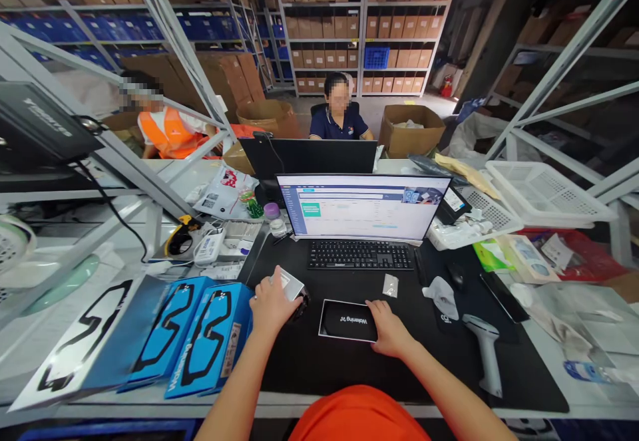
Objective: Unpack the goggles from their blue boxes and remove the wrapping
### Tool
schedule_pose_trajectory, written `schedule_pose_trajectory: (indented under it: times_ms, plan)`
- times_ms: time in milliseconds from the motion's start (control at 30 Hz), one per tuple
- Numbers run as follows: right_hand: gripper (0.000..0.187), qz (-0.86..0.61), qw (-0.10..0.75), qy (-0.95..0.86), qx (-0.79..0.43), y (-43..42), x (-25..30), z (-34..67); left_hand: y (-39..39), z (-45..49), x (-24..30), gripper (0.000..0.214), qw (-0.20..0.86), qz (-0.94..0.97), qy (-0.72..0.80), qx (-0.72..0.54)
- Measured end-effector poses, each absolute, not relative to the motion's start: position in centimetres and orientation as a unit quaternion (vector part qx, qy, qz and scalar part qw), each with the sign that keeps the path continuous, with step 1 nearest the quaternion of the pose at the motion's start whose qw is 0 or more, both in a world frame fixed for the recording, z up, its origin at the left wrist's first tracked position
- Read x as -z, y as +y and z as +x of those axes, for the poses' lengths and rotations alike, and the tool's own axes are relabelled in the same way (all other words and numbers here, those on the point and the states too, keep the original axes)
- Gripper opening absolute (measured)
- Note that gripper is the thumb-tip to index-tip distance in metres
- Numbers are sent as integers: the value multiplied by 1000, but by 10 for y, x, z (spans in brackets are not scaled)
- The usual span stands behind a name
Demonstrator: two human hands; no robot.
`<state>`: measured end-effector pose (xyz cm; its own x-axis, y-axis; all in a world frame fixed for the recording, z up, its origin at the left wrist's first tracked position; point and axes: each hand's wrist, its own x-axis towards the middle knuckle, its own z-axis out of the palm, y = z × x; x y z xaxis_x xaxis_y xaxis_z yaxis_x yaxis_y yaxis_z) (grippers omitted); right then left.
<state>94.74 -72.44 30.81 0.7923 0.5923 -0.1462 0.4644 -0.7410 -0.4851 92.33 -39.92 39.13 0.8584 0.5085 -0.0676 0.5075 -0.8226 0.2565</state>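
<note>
Small silver box (292,286) clamped in left hand (271,304) fingers; black Wakening box (345,329) (white-edged) pinched between right hand (392,331) fingers.

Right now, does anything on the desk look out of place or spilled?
Mildly: a crumpled white wad lies beside the mouse on the black mat, looking dropped rather than placed. I see no spill.

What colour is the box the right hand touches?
The box is black with white lettering and edges; see head view.
</note>
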Motion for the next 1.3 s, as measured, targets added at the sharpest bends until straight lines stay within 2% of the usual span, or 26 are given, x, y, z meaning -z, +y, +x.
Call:
schedule_pose_trajectory:
  times_ms: [67, 167, 333, 433, 567, 767, 900, 1033, 1200, 1300]
  plan:
    - [89, -927, 236, -259, -137, -740, -312, 941, -398, 915, -386, 104, 236, 925, 292, -55]
    - [84, -934, 283, -187, -113, -774, -322, 927, -399, 900, -377, 103, 489, 795, 344, -99]
    - [83, -932, 331, -130, -70, -832, -349, 910, -405, 873, -366, 59, 704, 582, 407, 27]
    - [84, -927, 348, -129, -59, -849, -365, 905, -410, 862, -362, 46, 785, 399, 465, 88]
    - [86, -914, 358, -163, -99, -850, -376, 907, -416, 857, -354, 39, 810, 330, 463, 145]
    - [89, -912, 310, -216, -163, -845, -384, 914, -418, 843, -330, 37, 806, 366, 432, 172]
    - [89, -901, 286, -256, -204, -839, -370, 914, -423, 829, -306, 47, 821, 399, 363, 186]
    - [95, -904, 272, -238, -228, -823, -347, 910, -433, 821, -288, 61, 819, 406, 356, 193]
    - [120, -894, 336, -211, -208, -784, -330, 895, -453, 827, -285, 66, 823, 415, 339, 187]
    - [123, -888, 370, -218, -162, -756, -324, 885, -467, 834, -288, 72, 834, 420, 308, 184]
